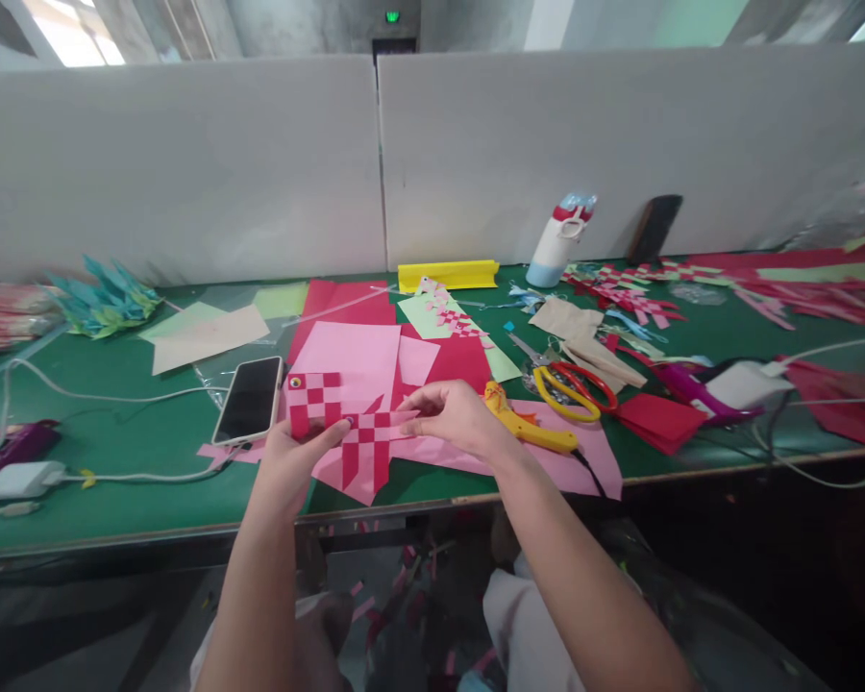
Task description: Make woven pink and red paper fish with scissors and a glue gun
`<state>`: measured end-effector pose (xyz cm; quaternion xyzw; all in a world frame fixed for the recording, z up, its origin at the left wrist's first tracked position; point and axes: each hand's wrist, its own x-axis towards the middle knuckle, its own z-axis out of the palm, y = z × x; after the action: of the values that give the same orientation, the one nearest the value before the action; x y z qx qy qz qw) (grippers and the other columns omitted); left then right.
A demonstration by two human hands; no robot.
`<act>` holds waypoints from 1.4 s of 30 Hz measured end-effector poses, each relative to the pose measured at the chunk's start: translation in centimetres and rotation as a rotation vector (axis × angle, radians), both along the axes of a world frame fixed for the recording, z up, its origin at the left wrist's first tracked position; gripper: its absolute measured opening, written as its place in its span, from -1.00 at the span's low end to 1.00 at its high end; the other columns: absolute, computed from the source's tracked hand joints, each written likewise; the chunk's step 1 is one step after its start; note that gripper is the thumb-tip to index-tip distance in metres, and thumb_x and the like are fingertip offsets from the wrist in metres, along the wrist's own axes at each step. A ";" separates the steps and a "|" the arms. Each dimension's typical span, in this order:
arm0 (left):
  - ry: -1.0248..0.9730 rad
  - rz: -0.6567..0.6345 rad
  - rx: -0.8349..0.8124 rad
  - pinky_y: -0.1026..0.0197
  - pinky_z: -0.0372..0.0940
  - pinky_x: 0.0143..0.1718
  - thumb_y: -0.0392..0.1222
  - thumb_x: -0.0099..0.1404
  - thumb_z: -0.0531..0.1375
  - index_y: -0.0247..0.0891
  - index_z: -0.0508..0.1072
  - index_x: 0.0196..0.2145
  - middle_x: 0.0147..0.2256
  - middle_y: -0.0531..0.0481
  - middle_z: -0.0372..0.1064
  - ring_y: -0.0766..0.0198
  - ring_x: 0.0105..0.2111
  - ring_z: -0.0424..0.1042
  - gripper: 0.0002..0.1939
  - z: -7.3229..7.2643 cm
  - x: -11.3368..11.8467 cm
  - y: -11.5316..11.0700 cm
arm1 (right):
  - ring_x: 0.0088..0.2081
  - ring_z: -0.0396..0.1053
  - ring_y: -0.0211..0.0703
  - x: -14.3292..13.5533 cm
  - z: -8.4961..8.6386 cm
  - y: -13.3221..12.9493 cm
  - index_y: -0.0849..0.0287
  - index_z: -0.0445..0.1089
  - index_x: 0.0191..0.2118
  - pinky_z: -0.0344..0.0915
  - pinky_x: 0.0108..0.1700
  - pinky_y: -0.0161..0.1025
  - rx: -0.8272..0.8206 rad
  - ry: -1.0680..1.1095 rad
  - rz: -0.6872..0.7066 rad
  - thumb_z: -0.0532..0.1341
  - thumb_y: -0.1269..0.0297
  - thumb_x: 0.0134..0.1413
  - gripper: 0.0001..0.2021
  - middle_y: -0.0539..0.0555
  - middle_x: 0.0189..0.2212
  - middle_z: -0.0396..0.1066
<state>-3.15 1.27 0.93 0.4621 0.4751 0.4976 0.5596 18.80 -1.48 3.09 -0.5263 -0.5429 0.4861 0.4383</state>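
A woven paper piece (366, 437) in red and pink checks, with an eye at its left end, is held just over pink paper (353, 351). My left hand (304, 454) is closed on its middle, thumb on top. My right hand (443, 415) pinches a pink strip at the piece's right end between thumb and fingertips. Pointed red strips hang from the woven part toward the table edge. Just right of my right hand lies a yellow glue gun (537, 432).
A phone (249, 402) with a cable lies at left. Scissors (566, 384), a white bottle (556, 242), a dark upright object (654, 229) and paper strips are at right. A folded yellow paper (448, 277) stands near the grey partition (548, 144).
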 end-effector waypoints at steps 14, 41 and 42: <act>0.004 -0.027 0.009 0.24 0.41 -0.36 -0.16 -0.16 0.49 -0.35 0.57 -0.42 -0.45 -0.07 0.54 0.23 -0.42 0.49 -0.67 0.0 0.2 -0.1 | -0.48 0.31 -0.31 -0.8 -0.9 0.1 0.22 0.44 -0.51 0.24 -0.40 -0.33 0.117 -0.012 -0.028 0.35 0.27 -0.15 -0.87 -0.03 -0.57 0.40; -0.013 -0.007 -0.028 0.27 0.39 -0.34 -0.14 -0.22 0.51 -0.36 0.56 -0.44 -0.48 -0.02 0.50 0.29 -0.42 0.45 -0.62 0.5 0.7 -0.5 | -0.41 0.44 -0.20 -1.0 -0.7 0.0 0.21 0.49 -0.52 0.33 -0.32 -0.27 0.082 -0.070 -0.072 0.36 0.33 -0.18 -0.93 0.04 -0.52 0.51; -0.008 -0.012 -0.024 0.28 0.39 -0.34 -0.14 -0.20 0.51 -0.36 0.56 -0.43 -0.48 -0.03 0.50 0.29 -0.41 0.45 -0.63 0.4 0.6 -0.4 | -0.41 0.44 -0.19 -1.0 -0.7 0.0 0.21 0.50 -0.52 0.33 -0.33 -0.27 0.070 -0.059 -0.070 0.37 0.32 -0.19 -0.91 0.05 -0.52 0.51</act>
<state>-2.57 0.88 1.30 0.4562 0.4757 0.4905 0.5700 17.82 -1.49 2.42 -0.5433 -0.5535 0.4357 0.4568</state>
